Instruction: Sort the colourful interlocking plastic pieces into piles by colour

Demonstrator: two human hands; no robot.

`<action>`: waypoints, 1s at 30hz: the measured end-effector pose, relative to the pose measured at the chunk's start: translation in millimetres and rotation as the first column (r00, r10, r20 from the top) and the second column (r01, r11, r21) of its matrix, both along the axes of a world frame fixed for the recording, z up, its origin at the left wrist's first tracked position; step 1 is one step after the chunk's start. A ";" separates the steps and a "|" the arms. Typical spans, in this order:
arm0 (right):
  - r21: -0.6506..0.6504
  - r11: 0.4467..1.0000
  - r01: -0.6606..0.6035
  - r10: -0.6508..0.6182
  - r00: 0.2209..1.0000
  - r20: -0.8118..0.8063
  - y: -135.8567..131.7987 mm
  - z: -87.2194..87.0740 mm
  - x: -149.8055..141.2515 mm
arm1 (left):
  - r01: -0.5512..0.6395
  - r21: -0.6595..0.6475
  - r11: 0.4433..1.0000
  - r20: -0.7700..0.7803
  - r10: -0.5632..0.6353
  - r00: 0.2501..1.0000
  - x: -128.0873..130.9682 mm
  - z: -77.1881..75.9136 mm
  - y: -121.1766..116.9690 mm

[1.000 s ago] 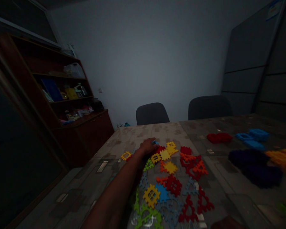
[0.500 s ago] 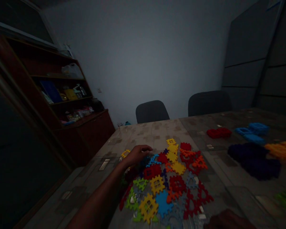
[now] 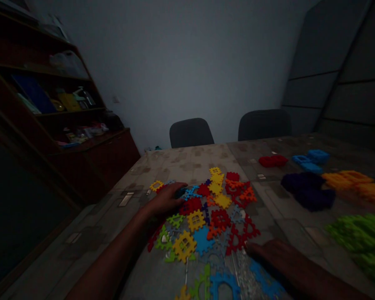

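Flat toothed plastic building pieces lie in a loose pile on the table. At its left edge my left hand [image 3: 167,199] is cupped, thumb and fingers apart, beside a light blue piece [image 3: 192,192] and a dark red window piece [image 3: 190,206]. Whether it touches a piece is hidden. My right hand [image 3: 276,255] is palm down at the right front, fingers stretched toward red triangular pieces [image 3: 235,240]. A blue piece [image 3: 264,277] lies partly under it. Between the hands are yellow window pieces [image 3: 184,246], a solid blue piece [image 3: 203,240] and green pieces [image 3: 164,238].
Sorted stacks stand on the right: red [image 3: 273,161], blue [image 3: 312,160], dark purple [image 3: 309,191], orange [image 3: 356,183] and green [image 3: 361,237]. Two chairs [image 3: 191,133] stand behind the patterned table [image 3: 162,164]. A wooden shelf unit [image 3: 90,146] is at the left wall.
My right hand has come up from the bottom edge to the pile's right front. The view has tilted down and shifted; my left hand remains at the pile's left side.
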State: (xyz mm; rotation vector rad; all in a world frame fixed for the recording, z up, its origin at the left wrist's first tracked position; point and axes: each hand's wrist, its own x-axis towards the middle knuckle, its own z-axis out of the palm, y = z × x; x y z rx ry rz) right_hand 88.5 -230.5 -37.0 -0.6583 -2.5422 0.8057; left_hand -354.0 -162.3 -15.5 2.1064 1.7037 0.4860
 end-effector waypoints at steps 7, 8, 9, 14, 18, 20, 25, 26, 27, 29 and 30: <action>-0.013 0.992 0.126 -0.125 0.990 0.063 -7.8 15.4 10.1 | 0.024 -0.015 1.000 -0.042 -0.025 0.999 -3.0 -2.3 1.1; -0.023 0.992 0.121 -0.119 0.990 0.074 -7.1 14.7 13.4 | 0.028 -0.015 1.000 -0.042 -0.028 0.999 -3.9 -2.0 1.1; -0.040 0.992 0.118 -0.114 0.989 0.094 -6.2 12.9 16.8 | 0.031 -0.014 0.999 -0.040 -0.031 0.999 -4.7 -1.8 1.3; -0.117 0.971 0.209 -0.175 0.953 0.249 -3.2 -3.8 29.1 | 0.034 0.006 0.999 -0.018 -0.034 0.999 -8.6 -3.4 3.5; -0.128 0.963 0.237 -0.188 0.932 0.310 -2.0 -10.2 28.7 | 0.028 0.034 0.999 -0.004 -0.028 1.000 -10.6 -6.4 5.5; -0.091 0.967 0.238 -0.204 0.937 0.284 -0.6 -13.8 29.3 | 0.020 0.048 0.999 -0.002 -0.020 1.000 -10.4 -6.3 5.5; -0.033 0.971 0.235 -0.218 0.937 0.272 6.1 -30.9 38.0 | -0.001 0.072 0.997 -0.007 0.001 1.000 -7.7 -1.0 3.2; -0.031 0.972 0.233 -0.215 0.934 0.284 7.7 -34.5 40.1 | -0.005 0.074 0.997 -0.007 0.005 1.000 -7.4 0.3 2.9; -0.029 0.973 0.228 -0.210 0.933 0.294 9.2 -38.0 42.2 | -0.010 0.074 0.997 -0.005 0.010 1.000 -7.4 1.5 2.7; -0.018 0.978 0.208 -0.194 0.938 0.289 11.4 -44.3 45.5 | -0.023 0.070 0.997 0.002 0.022 1.000 -8.0 3.7 2.8; -0.008 0.979 0.205 -0.195 0.944 0.267 11.9 -47.1 46.5 | -0.028 0.063 0.998 0.010 0.027 1.000 -8.4 4.8 3.0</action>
